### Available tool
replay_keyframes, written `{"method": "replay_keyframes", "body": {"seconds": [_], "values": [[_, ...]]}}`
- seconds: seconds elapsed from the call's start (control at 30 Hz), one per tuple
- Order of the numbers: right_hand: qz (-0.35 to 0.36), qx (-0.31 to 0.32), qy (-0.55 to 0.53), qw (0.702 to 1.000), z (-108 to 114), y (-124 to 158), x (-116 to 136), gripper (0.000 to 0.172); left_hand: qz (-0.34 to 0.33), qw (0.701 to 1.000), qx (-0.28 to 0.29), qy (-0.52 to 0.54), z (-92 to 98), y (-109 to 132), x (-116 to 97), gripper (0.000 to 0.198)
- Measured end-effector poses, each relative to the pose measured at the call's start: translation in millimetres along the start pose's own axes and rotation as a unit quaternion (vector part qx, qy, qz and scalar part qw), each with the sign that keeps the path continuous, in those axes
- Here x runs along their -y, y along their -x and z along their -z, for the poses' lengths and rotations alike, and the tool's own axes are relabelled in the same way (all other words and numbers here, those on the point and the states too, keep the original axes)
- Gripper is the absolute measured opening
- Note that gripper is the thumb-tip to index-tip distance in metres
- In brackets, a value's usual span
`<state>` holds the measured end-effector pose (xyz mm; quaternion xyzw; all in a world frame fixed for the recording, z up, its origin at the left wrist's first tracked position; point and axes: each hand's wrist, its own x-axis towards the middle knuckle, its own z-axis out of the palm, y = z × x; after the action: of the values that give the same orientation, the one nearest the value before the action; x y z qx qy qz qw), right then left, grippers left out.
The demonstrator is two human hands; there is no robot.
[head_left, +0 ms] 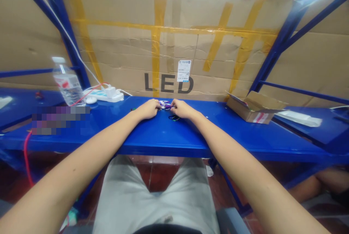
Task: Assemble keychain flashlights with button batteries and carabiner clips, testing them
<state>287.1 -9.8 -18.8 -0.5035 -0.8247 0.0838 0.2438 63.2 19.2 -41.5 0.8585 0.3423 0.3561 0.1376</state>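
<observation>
Near the back of the blue table (163, 132), both my hands meet at a small bunch of purple and silver items (165, 105), too small to make out fully. My left hand (149, 109) has its fingers closed at the left end of the bunch. At the right end, my right hand (180, 108) pinches it with closed fingers. A dark loop with some green (174, 118) lies on the table just below my right fingers. Something small and green shows beside my left wrist.
A water bottle (68, 83) and a white power strip (107, 95) stand at the left, with a red cable (26, 154). An open cardboard box (255, 107) sits at the right. Large cardboard (122, 56) rises behind. Another person's limb (308, 188) shows lower right.
</observation>
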Motion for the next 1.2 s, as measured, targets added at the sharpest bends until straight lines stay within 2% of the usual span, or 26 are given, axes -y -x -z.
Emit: {"method": "replay_keyframes", "body": {"seconds": [0.1,0.27,0.47,0.53,0.6,0.67,0.73,0.93,1.07,1.2], "values": [[0.010,0.006,0.029,1.000,0.0,-0.2,1.2,0.014,0.004,0.999,0.010,-0.039,-0.4,-0.5,-0.3,0.029],[0.016,0.033,0.079,0.996,0.0,-1.0,3.2,0.020,0.052,0.984,0.093,-0.145,9.9,0.8,-11.9,0.046],[0.030,0.014,0.095,0.995,-6.1,-6.4,2.7,0.028,0.046,0.981,0.137,-0.127,17.6,2.8,-26.8,0.051],[0.044,0.009,0.085,0.995,-8.0,-8.8,3.5,0.031,0.048,0.985,0.122,-0.110,17.5,2.1,-28.7,0.048],[0.061,0.010,0.064,0.996,-9.4,-11.2,5.0,0.034,0.050,0.990,0.080,-0.106,17.4,1.2,-27.6,0.044],[0.071,0.017,0.034,0.997,-10.8,-13.5,6.6,0.035,0.046,0.991,0.034,-0.124,17.7,0.4,-23.8,0.038],[0.066,0.015,0.005,0.998,-12.7,-15.5,7.6,0.034,0.038,0.988,0.013,-0.146,18.2,0.1,-18.8,0.032],[0.035,-0.032,-0.053,0.997,-15.5,-16.6,5.8,0.021,0.016,0.989,0.047,-0.139,17.4,-2.5,-9.0,0.020],[0.031,-0.016,-0.026,0.999,-10.9,-14.6,3.7,0.011,0.027,0.986,0.038,-0.159,17.3,-4.1,-3.9,0.016],[0.020,0.006,0.002,1.000,-7.2,-14.1,0.6,0.016,0.030,0.984,0.025,-0.176,17.5,-3.9,-0.3,0.018]]}}
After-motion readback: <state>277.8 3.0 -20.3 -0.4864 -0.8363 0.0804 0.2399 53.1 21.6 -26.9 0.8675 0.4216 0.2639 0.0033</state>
